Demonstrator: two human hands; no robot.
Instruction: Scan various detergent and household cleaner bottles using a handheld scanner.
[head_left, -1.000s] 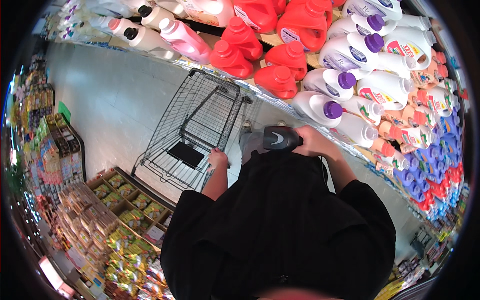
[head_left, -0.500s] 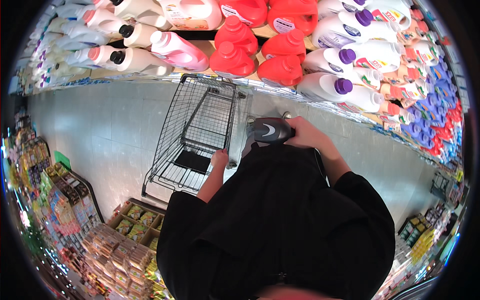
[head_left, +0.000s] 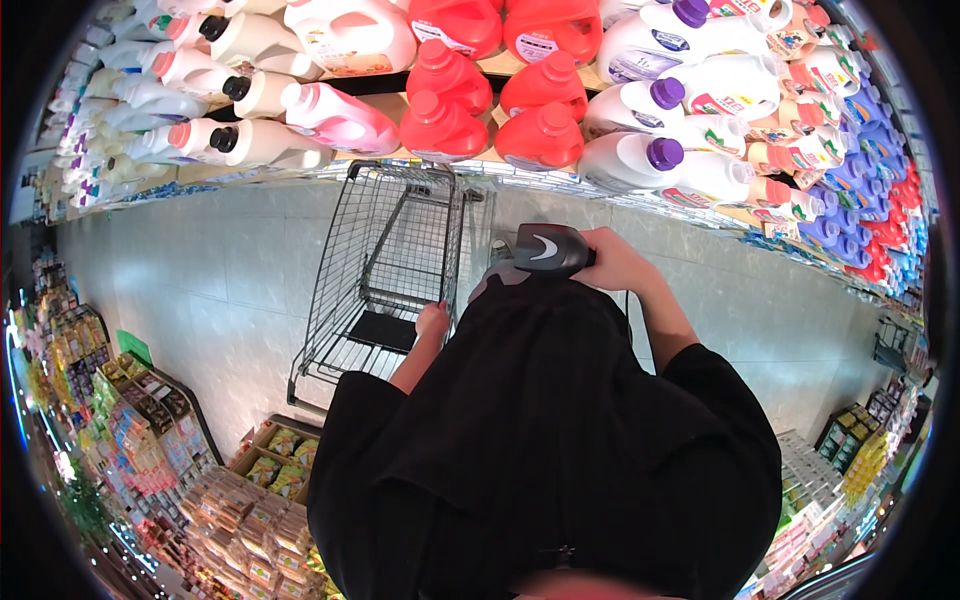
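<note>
Right hand [head_left: 618, 262] clasps dark rounded handheld device [head_left: 548, 250]; left hand [head_left: 434, 320] closed round black wire shopping cart [head_left: 385, 265] handle. One-handed steering risks clipping detergent shelf [head_left: 520, 170].

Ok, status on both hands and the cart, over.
Left hand on wire cart rim. Right hand gripping dark scanner. Cart faces detergent shelf, close ahead.

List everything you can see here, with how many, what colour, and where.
Shopping cart: one, dark wire, centre aisle.
Handheld scanner: one, black, in the right hand.
Red jugs: several, top shelf centre.
White jugs, purple caps: several, shelf right.
Pink and white bottles: many, shelf left.
Snack packs: many, yellow-brown, lower left display.
Floor: pale grey tiles.
Left hand: on the cart's near edge.
Right hand: grip closed around scanner.
</note>
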